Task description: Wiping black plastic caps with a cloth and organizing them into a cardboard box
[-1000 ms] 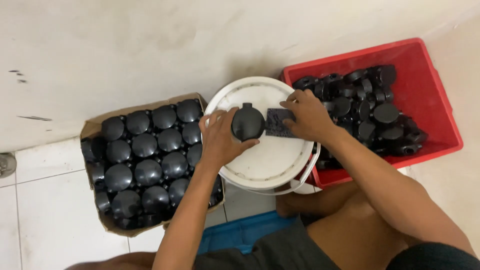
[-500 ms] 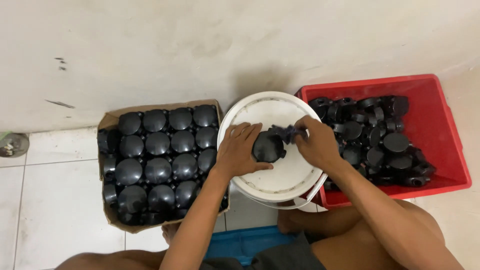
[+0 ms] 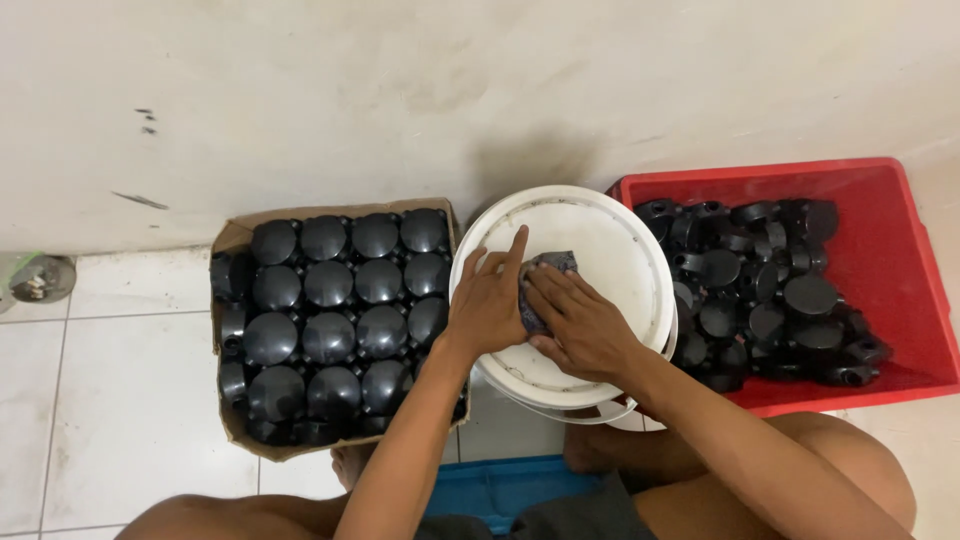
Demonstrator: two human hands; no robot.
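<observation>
Dark cloth pressed by both hands on white bucket lid against wall.

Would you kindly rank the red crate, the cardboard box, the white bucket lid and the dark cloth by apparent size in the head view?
1. Red crate
2. Cardboard box, close to the crate, so unsure
3. White bucket lid
4. Dark cloth, mostly hidden under the hands
</observation>
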